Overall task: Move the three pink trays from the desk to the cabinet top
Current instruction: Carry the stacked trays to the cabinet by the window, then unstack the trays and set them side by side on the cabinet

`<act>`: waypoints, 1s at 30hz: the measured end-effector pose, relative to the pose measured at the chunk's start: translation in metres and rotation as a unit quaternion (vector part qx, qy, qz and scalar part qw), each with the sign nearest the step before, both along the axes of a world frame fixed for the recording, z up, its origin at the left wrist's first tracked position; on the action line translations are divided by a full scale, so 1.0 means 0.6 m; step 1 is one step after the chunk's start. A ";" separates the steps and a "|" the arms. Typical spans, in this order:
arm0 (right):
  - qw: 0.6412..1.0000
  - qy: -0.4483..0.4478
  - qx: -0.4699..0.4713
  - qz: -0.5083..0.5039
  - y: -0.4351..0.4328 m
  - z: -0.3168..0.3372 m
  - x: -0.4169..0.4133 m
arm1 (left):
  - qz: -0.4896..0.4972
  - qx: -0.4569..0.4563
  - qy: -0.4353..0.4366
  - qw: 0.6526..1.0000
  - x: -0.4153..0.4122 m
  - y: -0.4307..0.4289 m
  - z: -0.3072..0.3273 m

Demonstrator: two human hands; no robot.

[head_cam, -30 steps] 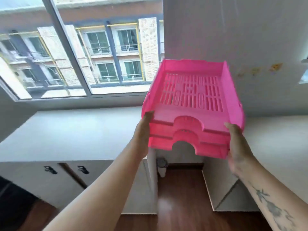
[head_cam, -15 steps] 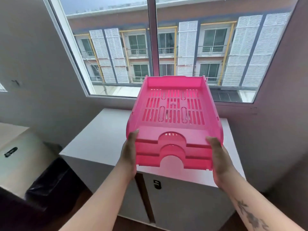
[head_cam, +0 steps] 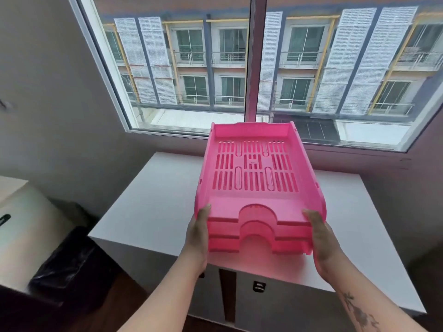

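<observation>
Three pink slotted trays (head_cam: 256, 188) are nested in one stack, with arched cut-outs at the near end. I hold the stack in the air, just above the white cabinet top (head_cam: 153, 207) under the window. My left hand (head_cam: 197, 233) grips the stack's near left corner, thumb on the top tray's floor. My right hand (head_cam: 320, 240) grips the near right corner the same way. The stack is roughly level, its far end pointing at the window, with a pink glow on the cabinet top beneath it.
A wide window (head_cam: 254, 68) fills the wall behind the cabinet. Cabinet doors with dark handles (head_cam: 259, 287) face me below the top. A black bin with a liner (head_cam: 64, 264) stands on the floor to the left, beside another white unit (head_cam: 21, 231).
I have turned from the corner gap between units to face the window cabinet. The tray stack has come lower and closer over its top. Both hands keep the same hold.
</observation>
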State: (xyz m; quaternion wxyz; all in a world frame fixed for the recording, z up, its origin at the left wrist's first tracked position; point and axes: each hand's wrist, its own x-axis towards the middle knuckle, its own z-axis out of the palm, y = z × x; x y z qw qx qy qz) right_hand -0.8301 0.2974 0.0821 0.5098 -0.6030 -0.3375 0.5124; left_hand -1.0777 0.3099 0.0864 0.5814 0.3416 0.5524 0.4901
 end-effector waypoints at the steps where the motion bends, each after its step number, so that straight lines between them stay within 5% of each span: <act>1: 1.000 -0.006 -0.003 0.004 0.001 -0.003 0.000 | -0.003 -0.002 0.008 1.000 -0.001 0.002 0.001; 15: 0.973 -0.200 0.099 0.052 0.057 0.125 0.025 | 0.022 0.109 0.276 0.955 -0.010 0.041 0.098; 22: 0.951 -0.265 0.156 0.029 0.050 0.134 -0.046 | 0.094 0.153 0.276 0.944 -0.077 0.018 0.112; 30: 0.933 -0.282 0.200 0.097 0.090 0.131 -0.291 | 0.201 0.148 0.302 0.920 -0.309 0.005 0.093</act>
